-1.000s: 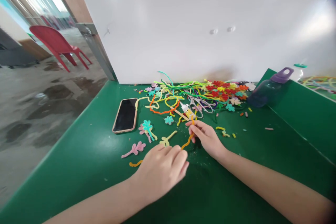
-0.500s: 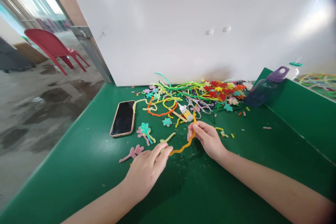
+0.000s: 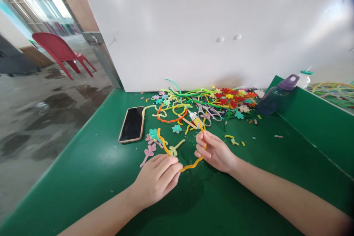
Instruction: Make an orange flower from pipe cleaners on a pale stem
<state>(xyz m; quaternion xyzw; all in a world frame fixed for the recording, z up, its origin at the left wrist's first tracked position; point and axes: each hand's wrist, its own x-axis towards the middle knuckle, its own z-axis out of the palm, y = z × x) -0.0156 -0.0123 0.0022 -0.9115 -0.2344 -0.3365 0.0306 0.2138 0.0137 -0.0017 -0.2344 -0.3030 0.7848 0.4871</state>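
Observation:
An orange pipe cleaner (image 3: 193,165) runs between my two hands in a loose curve. My left hand (image 3: 157,177) pinches it, and one end sticks up past the knuckles. Near its other end my right hand (image 3: 214,151) closes on it with thumb and fingers, the tip rising toward a small glue bottle (image 3: 195,119). Just beyond my left hand lie a pale yellow pipe-cleaner sprig (image 3: 174,149), a pink one (image 3: 148,154) and a turquoise one (image 3: 153,135). A blue pipe-cleaner flower (image 3: 177,128) rests farther back.
A phone (image 3: 132,124) lies at the left. Scissors (image 3: 209,114), a wooden stick (image 3: 188,121) and a heap of coloured pipe cleaners and flowers (image 3: 231,97) spread along the white board (image 3: 177,40). A purple-lidded bottle (image 3: 276,96) stands by the green partition (image 3: 312,129) at right.
The orange pipe cleaner's left end now shows above my left hand. My right hand has shifted slightly down, its fingers curled more around the strand. The view has tilted slightly up.

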